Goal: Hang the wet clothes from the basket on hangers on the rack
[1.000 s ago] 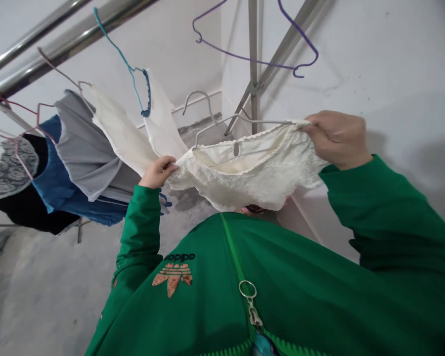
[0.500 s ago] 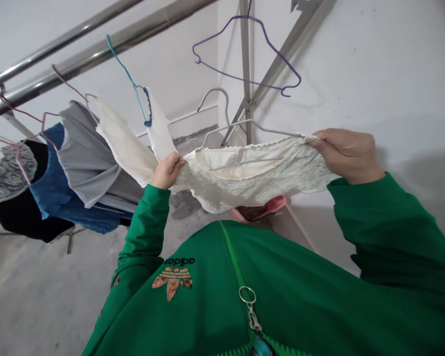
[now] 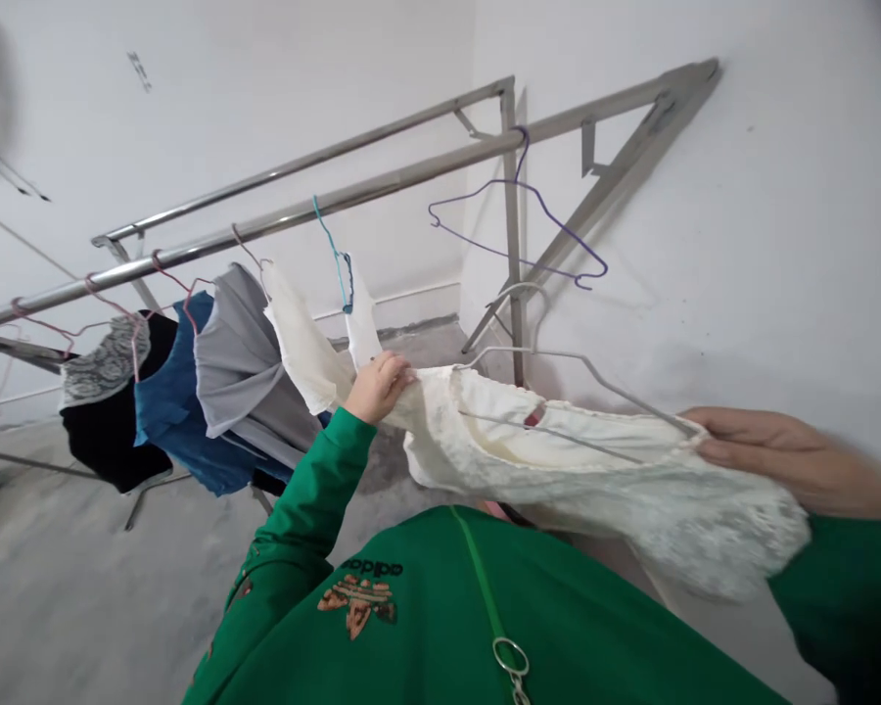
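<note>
A white lace top (image 3: 558,480) is stretched between my two hands, low in front of a green jacket (image 3: 433,607). My left hand (image 3: 380,385) is closed on its left shoulder. At the other shoulder, the fingers of my right hand (image 3: 785,450) pinch the fabric by the end of a grey hanger (image 3: 583,357). This hanger sits inside the neckline, its hook pointing up and free of the rail. The top slopes down toward my right hand, and its lace edge droops there.
A metal rail (image 3: 411,176) on wall brackets carries an empty purple hanger (image 3: 521,225). Further left hang white garments (image 3: 304,343), a grey garment (image 3: 235,352), a blue garment (image 3: 168,392) and a black one with a lace yoke (image 3: 114,411). Beside the bracket stands a white wall (image 3: 793,245).
The view has tilted up, showing more of the rail. My right hand has moved outward to the right and lower, and the top now slants down that way. Both hands keep hold.
</note>
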Action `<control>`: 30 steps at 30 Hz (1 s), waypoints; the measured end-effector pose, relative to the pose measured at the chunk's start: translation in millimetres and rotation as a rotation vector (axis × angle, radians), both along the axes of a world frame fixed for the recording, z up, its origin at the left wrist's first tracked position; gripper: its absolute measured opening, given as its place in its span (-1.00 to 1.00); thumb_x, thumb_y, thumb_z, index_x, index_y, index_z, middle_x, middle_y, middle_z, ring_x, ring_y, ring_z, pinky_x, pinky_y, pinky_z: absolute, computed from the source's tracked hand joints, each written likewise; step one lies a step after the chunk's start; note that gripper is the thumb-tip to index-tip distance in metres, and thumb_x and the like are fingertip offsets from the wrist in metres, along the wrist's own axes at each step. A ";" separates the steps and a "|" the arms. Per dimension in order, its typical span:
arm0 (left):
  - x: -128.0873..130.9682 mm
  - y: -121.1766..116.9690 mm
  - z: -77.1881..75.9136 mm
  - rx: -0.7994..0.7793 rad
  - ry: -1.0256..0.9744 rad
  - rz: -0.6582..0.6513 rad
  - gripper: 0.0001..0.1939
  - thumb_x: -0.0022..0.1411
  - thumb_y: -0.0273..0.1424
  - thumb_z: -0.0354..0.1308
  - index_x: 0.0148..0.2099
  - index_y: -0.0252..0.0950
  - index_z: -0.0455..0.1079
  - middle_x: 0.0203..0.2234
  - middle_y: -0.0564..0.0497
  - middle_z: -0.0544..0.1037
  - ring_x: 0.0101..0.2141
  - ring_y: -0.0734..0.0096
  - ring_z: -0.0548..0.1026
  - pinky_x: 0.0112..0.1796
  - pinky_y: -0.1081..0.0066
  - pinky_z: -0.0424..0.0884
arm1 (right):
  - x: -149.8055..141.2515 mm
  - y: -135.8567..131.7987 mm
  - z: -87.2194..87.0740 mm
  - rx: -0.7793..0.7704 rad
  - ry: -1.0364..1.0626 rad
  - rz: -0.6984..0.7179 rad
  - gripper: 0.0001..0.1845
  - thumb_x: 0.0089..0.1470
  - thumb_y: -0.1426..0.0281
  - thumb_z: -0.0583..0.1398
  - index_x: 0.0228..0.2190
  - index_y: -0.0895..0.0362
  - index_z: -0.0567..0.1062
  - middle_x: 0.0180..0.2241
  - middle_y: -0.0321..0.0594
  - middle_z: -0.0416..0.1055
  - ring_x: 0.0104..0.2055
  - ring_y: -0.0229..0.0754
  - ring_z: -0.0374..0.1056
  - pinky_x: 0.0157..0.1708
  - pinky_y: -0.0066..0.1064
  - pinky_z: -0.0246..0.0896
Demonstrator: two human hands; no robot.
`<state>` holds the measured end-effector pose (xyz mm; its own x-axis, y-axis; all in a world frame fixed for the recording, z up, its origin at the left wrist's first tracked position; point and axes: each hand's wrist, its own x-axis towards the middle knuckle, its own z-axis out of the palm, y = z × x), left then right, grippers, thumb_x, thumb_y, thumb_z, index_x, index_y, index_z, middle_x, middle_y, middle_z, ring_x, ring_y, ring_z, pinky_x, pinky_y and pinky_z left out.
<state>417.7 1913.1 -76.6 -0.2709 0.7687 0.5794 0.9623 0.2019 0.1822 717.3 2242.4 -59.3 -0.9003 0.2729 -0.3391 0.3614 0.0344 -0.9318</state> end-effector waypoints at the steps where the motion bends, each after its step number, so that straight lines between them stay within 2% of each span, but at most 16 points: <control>1: 1.7 -1.1 -2.3 0.027 -0.003 0.025 -0.75 0.38 -0.29 -0.09 -0.05 -0.32 0.29 -0.22 -0.18 0.46 -0.16 0.26 0.45 -0.14 0.27 0.42 | 5.6 2.2 1.2 -0.011 -0.018 -0.096 -0.68 -0.43 0.05 0.41 -0.48 -0.23 0.63 -0.28 0.02 0.54 -0.27 0.21 0.50 -0.33 -0.14 0.44; 4: 8.5 -7.9 -16.7 0.061 -0.061 0.112 -0.67 0.36 -0.33 -0.05 0.12 -0.32 0.18 -0.10 -0.20 0.42 -0.13 0.28 0.45 -0.11 0.27 0.43 | 15.3 8.9 5.7 -0.038 -0.073 -0.313 -0.61 -0.66 0.13 0.46 -0.57 -0.19 0.61 -0.36 0.01 0.54 -0.35 0.22 0.49 -0.40 -0.12 0.46; 6: 13.8 -12.8 -30.3 0.024 -0.118 0.138 -0.63 0.34 -0.36 -0.04 0.17 -0.31 0.13 -0.08 -0.19 0.40 -0.17 0.32 0.47 -0.12 0.27 0.44 | 15.5 8.5 9.8 -0.065 -0.080 -0.390 -0.55 -0.69 0.16 0.48 -0.53 -0.19 0.61 -0.36 -0.03 0.54 -0.36 0.19 0.49 -0.41 -0.13 0.49; 9: 22.5 -16.8 -49.2 -0.070 -0.203 0.126 -0.61 0.32 -0.40 -0.04 0.18 -0.31 0.12 -0.07 -0.17 0.40 -0.22 0.35 0.48 -0.13 0.27 0.46 | 7.2 -3.1 20.0 -0.123 -0.019 -0.441 -0.50 -0.67 0.17 0.49 -0.46 -0.17 0.62 -0.29 -0.07 0.55 -0.35 0.12 0.50 -0.41 -0.19 0.51; 12: 32.2 -16.0 -60.9 -0.162 -0.272 0.115 -0.62 0.30 -0.42 -0.03 0.16 -0.28 0.15 -0.09 -0.14 0.40 -0.25 0.37 0.48 -0.16 0.30 0.48 | -13.0 -24.2 33.9 -0.123 0.112 -0.390 -0.49 -0.62 0.24 0.50 -0.42 -0.09 0.63 -0.27 -0.10 0.55 -0.34 0.05 0.50 -0.41 -0.26 0.49; 16: 45.4 -12.5 -67.6 -0.273 -0.298 0.078 -0.63 0.31 -0.42 -0.04 0.15 -0.26 0.19 -0.04 -0.15 0.39 -0.23 0.38 0.49 -0.13 0.29 0.49 | -64.6 -55.2 47.4 -0.036 0.411 -0.295 -0.66 -0.42 0.30 0.45 -0.45 0.05 0.60 -0.41 -0.18 0.54 -0.41 -0.13 0.45 -0.38 -0.37 0.41; 21: 58.9 -15.2 -74.3 -0.347 -0.284 0.013 -0.66 0.31 -0.41 -0.04 0.12 -0.28 0.24 0.02 -0.20 0.37 -0.08 0.29 0.49 -0.06 0.27 0.48 | -156.9 -81.9 47.1 0.073 0.707 -0.184 -0.73 -0.25 0.25 0.33 -0.48 0.17 0.50 -0.49 -0.24 0.46 -0.39 -0.20 0.38 -0.36 -0.42 0.28; 25: 67.9 -25.7 -80.3 -0.405 -0.284 0.052 -0.68 0.32 -0.41 -0.05 0.10 -0.28 0.25 0.02 -0.19 0.39 -0.03 0.24 0.47 -0.04 0.26 0.47 | -217.9 -89.9 40.3 0.258 0.800 -0.118 -0.74 -0.11 0.21 0.21 -0.45 0.18 0.45 -0.51 -0.28 0.37 -0.43 -0.25 0.27 -0.41 -0.44 0.16; 30: 77.3 -39.8 -84.8 -0.487 -0.337 0.133 -0.68 0.32 -0.42 -0.05 0.10 -0.29 0.27 0.04 -0.18 0.40 -0.01 0.22 0.48 -0.02 0.27 0.46 | -258.9 -98.4 35.5 0.459 0.808 -0.139 -0.77 -0.01 0.23 0.09 -0.52 0.15 0.33 -0.54 -0.29 0.25 -0.43 -0.27 0.17 -0.41 -0.45 0.04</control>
<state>495.0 1873.3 -161.4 -0.4903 0.8709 0.0348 0.8286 0.4534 0.3286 458.4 2143.9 -23.7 -0.7653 0.3476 0.5418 -0.3603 0.4662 -0.8080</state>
